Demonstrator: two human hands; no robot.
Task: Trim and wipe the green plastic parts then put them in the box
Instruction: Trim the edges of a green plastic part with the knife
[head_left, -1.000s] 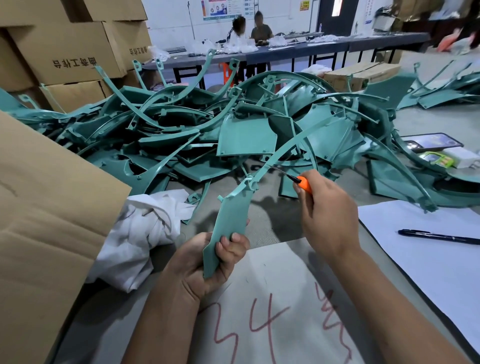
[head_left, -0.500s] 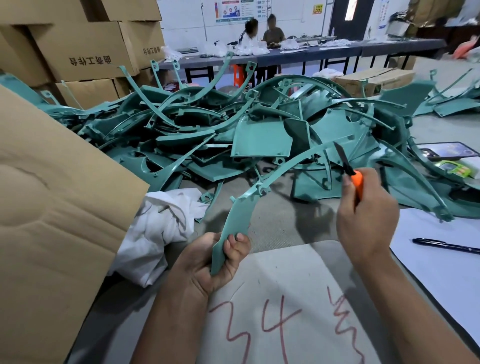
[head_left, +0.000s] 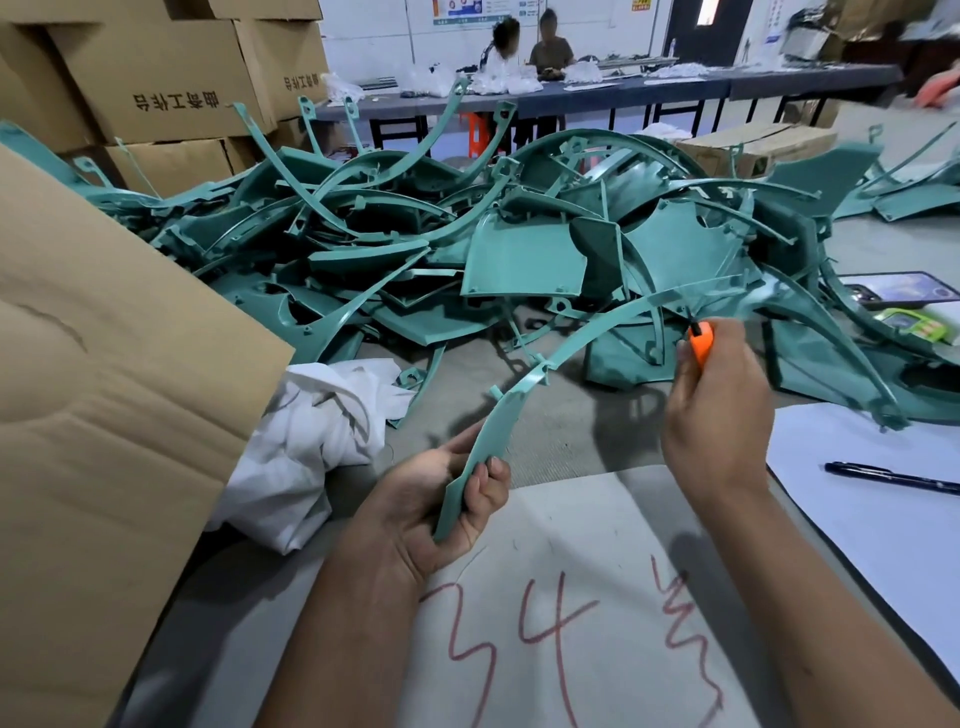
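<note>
Curved green part (head_left: 524, 387), thin teal strip with small tabs, held above bare table (head_left: 561, 431). Left hand (head_left: 441, 499) grips its wide lower end; right hand (head_left: 719, 410) clutches orange knife (head_left: 701, 343) at upper span. Part pile (head_left: 415, 260) behind, cardboard flap (head_left: 114, 389) crowding left.

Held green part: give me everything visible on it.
The held green part is a long, curved teal strip that looks like moulded plastic, wider and flat at its lower end, with small tabs midway. The left hand grips the lower end; it arcs up and right over the table. Near its far end the right hand holds an orange-handled knife.
</note>
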